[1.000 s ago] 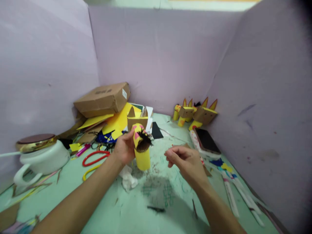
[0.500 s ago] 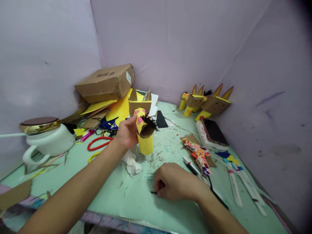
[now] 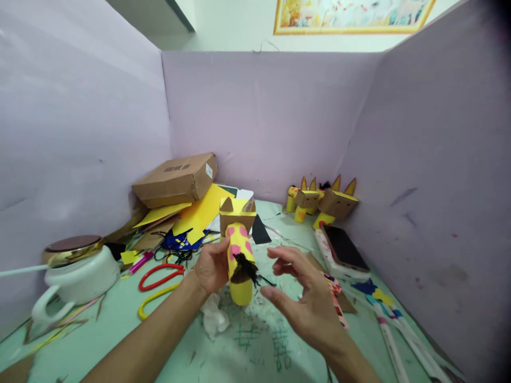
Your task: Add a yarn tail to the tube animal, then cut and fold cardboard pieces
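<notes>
Left hand [image 3: 209,270] clamps the yellow tube giraffe [image 3: 238,255] at frame centre; right hand [image 3: 303,298], fingers apart, hovers by its black yarn tuft [image 3: 245,266], probably mid-attachment; pressing needs steady fingertips

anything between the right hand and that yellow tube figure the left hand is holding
Nothing solid. The right hand hovers open just right of the yellow tube figure gripped by the left hand; only the figure's black yarn tuft sticks into the gap.

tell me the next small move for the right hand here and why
Probably bring the right hand in to press the black yarn tuft onto the yellow paper-tube giraffe. The left hand grips the tube, and the open right fingers hover just beside the loose strands.
</notes>
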Action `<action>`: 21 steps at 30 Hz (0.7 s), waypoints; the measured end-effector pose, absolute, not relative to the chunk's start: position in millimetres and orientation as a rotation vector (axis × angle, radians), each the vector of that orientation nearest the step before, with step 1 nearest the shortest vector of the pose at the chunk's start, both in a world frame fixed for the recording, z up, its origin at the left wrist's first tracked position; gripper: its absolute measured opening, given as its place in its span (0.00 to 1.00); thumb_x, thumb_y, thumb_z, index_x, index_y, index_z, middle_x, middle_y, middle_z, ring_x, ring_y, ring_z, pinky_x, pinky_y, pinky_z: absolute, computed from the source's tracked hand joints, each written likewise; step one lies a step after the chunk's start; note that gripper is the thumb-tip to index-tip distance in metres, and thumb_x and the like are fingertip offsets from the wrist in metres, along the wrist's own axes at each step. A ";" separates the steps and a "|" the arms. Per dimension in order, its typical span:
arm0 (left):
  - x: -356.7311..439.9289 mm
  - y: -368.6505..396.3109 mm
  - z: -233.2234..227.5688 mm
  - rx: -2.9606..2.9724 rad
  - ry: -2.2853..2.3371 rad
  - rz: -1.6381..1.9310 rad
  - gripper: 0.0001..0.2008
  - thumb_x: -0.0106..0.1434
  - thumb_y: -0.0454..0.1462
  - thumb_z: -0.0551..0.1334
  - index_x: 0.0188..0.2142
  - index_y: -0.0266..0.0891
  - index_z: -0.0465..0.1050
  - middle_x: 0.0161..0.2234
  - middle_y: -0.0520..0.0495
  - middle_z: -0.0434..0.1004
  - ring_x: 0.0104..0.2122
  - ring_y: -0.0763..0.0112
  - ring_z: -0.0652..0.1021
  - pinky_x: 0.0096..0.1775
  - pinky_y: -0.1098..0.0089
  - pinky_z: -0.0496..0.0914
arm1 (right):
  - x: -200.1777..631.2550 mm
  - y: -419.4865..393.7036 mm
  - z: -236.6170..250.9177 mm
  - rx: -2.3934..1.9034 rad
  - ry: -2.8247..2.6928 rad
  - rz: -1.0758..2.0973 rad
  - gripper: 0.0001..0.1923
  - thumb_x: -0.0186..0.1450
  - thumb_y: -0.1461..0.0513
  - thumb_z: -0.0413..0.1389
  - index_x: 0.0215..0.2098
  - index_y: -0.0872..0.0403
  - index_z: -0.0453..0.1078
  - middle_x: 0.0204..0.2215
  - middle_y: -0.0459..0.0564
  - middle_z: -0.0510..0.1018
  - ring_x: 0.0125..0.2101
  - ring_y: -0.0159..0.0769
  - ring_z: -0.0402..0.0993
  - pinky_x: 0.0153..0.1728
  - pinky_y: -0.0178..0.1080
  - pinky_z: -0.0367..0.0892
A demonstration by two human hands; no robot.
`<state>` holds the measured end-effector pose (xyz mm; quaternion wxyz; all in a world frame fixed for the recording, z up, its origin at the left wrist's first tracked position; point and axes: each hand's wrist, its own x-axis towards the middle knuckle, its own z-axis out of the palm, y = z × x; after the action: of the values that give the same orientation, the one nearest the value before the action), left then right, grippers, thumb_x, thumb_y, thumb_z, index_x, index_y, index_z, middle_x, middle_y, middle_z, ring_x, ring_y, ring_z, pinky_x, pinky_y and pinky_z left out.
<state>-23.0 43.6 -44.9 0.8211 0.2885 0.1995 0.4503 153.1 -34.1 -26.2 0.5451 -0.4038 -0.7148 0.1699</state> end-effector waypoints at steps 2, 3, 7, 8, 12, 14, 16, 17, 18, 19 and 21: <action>-18.7 40.0 -44.9 0.609 0.452 0.933 0.12 0.54 0.39 0.62 0.33 0.31 0.75 0.25 0.42 0.78 0.25 0.63 0.77 0.31 0.66 0.68 | 145.0 -38.7 -21.6 -0.890 -1.740 0.387 0.30 0.54 0.65 0.61 0.53 0.48 0.61 0.41 0.48 0.67 0.34 0.34 0.65 0.37 0.38 0.66; -16.6 38.4 -45.3 0.607 0.462 0.921 0.11 0.53 0.38 0.63 0.33 0.30 0.75 0.25 0.42 0.79 0.25 0.65 0.76 0.31 0.67 0.68 | 142.1 -39.2 -20.0 -0.871 -1.763 0.385 0.31 0.53 0.66 0.62 0.54 0.47 0.60 0.40 0.48 0.66 0.34 0.35 0.64 0.37 0.38 0.66; -10.7 35.4 -47.8 0.593 0.486 0.874 0.11 0.50 0.37 0.65 0.32 0.30 0.76 0.25 0.43 0.79 0.24 0.65 0.76 0.31 0.68 0.67 | 139.1 -35.4 -18.7 -0.759 -1.794 0.419 0.19 0.56 0.70 0.57 0.44 0.47 0.69 0.35 0.47 0.64 0.34 0.33 0.64 0.34 0.36 0.65; -10.2 35.6 -48.5 0.588 0.492 0.871 0.11 0.50 0.37 0.65 0.31 0.30 0.76 0.25 0.43 0.79 0.24 0.65 0.76 0.31 0.68 0.68 | 139.8 -34.7 -19.3 -0.730 -1.782 0.426 0.16 0.57 0.71 0.56 0.39 0.47 0.71 0.32 0.46 0.64 0.32 0.33 0.64 0.32 0.35 0.64; -11.1 37.5 -49.3 0.570 0.507 0.878 0.11 0.49 0.37 0.64 0.30 0.30 0.76 0.25 0.42 0.79 0.25 0.65 0.76 0.33 0.67 0.68 | 143.6 -35.9 -22.2 -0.692 -1.757 0.436 0.11 0.56 0.72 0.56 0.31 0.50 0.70 0.29 0.44 0.64 0.29 0.31 0.64 0.29 0.33 0.62; -12.4 37.8 -48.4 0.566 0.510 0.888 0.12 0.48 0.38 0.65 0.29 0.29 0.76 0.24 0.42 0.79 0.24 0.65 0.76 0.33 0.68 0.68 | 145.6 -37.3 -22.6 -0.705 -1.791 0.442 0.10 0.56 0.72 0.57 0.31 0.51 0.69 0.29 0.44 0.65 0.30 0.31 0.64 0.30 0.34 0.62; -13.5 37.8 -47.2 0.568 0.514 0.904 0.12 0.48 0.38 0.65 0.29 0.29 0.76 0.24 0.42 0.79 0.25 0.66 0.77 0.33 0.69 0.69 | 148.1 -38.3 -22.5 -0.729 -1.847 0.452 0.08 0.56 0.71 0.58 0.29 0.52 0.69 0.29 0.44 0.66 0.31 0.31 0.65 0.31 0.35 0.61; -14.0 37.8 -46.6 0.571 0.517 0.913 0.12 0.48 0.38 0.65 0.29 0.28 0.76 0.24 0.41 0.79 0.25 0.65 0.77 0.33 0.69 0.69 | 149.8 -38.8 -22.7 -0.735 -1.882 0.453 0.06 0.56 0.69 0.58 0.28 0.52 0.68 0.29 0.44 0.66 0.30 0.31 0.65 0.30 0.35 0.61; -14.3 37.9 -46.0 0.577 0.519 0.924 0.12 0.49 0.38 0.64 0.29 0.29 0.76 0.24 0.41 0.79 0.26 0.65 0.77 0.33 0.68 0.69 | 151.8 -39.4 -23.1 -0.735 -1.917 0.444 0.05 0.56 0.67 0.59 0.26 0.53 0.67 0.28 0.44 0.66 0.29 0.31 0.65 0.29 0.35 0.60; -14.6 38.1 -45.4 0.584 0.522 0.936 0.12 0.49 0.38 0.64 0.30 0.29 0.76 0.25 0.41 0.79 0.26 0.65 0.77 0.34 0.68 0.69 | 154.0 -40.1 -23.8 -0.733 -1.945 0.422 0.07 0.56 0.66 0.59 0.24 0.53 0.65 0.27 0.44 0.66 0.27 0.30 0.64 0.27 0.34 0.59; -15.0 38.7 -44.1 0.605 0.528 0.965 0.12 0.50 0.38 0.64 0.31 0.30 0.76 0.26 0.41 0.80 0.27 0.64 0.77 0.34 0.68 0.69 | 158.5 -42.1 -26.0 -0.726 -1.944 0.319 0.12 0.56 0.63 0.60 0.20 0.54 0.60 0.25 0.43 0.64 0.25 0.30 0.62 0.25 0.35 0.56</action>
<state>-15.0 38.7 -44.1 0.8096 0.2829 0.2469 0.4512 158.5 -42.1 -26.0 0.4978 -0.3000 -0.8030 0.1318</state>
